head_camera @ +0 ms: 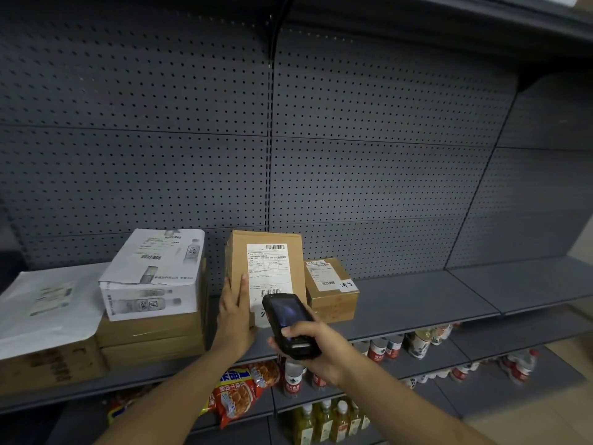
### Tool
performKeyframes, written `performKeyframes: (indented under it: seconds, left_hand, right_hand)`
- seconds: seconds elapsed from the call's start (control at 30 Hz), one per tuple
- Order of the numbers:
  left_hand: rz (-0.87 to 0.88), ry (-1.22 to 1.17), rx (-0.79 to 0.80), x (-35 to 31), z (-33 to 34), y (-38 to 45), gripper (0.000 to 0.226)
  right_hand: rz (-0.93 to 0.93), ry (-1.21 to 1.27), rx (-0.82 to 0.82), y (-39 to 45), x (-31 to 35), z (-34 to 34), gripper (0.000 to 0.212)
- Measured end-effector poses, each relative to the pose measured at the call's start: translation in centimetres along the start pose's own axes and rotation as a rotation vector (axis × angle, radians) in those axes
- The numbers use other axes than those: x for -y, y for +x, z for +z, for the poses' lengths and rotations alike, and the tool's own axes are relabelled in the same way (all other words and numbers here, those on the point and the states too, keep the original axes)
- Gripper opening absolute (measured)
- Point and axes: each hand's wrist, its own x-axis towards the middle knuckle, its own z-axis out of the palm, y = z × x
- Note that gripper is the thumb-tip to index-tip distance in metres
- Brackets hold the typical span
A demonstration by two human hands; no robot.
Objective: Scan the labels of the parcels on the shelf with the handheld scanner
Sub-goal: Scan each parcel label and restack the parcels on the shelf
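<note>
A tall brown cardboard parcel (264, 264) stands upright on the grey shelf (417, 303), its white label (269, 271) facing me. My left hand (232, 316) grips the parcel's lower left edge. My right hand (316, 348) holds a black handheld scanner (288, 322), whose top end sits just in front of the label's lower barcode. To the right stands a smaller brown parcel (332, 289) with its own label. To the left, a white printed carton (154, 274) lies on stacked brown boxes (150, 338).
A white mailer bag (48, 309) rests on a brown box at far left. Perforated grey back panels (353, 155) rise behind. Lower shelves hold water bottles (292, 377), snack bags (237, 393), cans (382, 348) and yellow drink bottles (324, 419). The shelf's right part is bare.
</note>
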Motion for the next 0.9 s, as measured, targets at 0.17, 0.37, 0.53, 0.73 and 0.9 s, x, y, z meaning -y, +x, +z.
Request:
performKeyframes:
  seconds: [0.17, 0.37, 0.53, 0.73, 0.9]
  left_hand:
    - [-0.008, 0.015, 0.000, 0.3, 0.3, 0.3, 0.126]
    - [-0.019, 0.019, 0.018, 0.5, 0.5, 0.7, 0.127]
    - [-0.011, 0.013, 0.031, 0.4, 0.7, 1.2, 0.124]
    - [0.007, -0.004, 0.039, 0.5, 0.9, 1.6, 0.122]
    - [0.017, -0.004, 0.045, 0.9, 1.3, 2.1, 0.126]
  right_hand:
    - [-0.008, 0.006, 0.016, 0.1, 0.1, -0.3, 0.051]
    - [-0.013, 0.027, 0.022, 0.6, -0.1, -0.5, 0.054]
    - [-0.006, 0.045, 0.013, 1.2, -0.3, -0.9, 0.060]
    - [-0.034, 0.053, 0.008, 1.9, -0.3, -0.9, 0.061]
    - [-0.039, 0.062, 0.009, 2.3, -0.2, -0.6, 0.058]
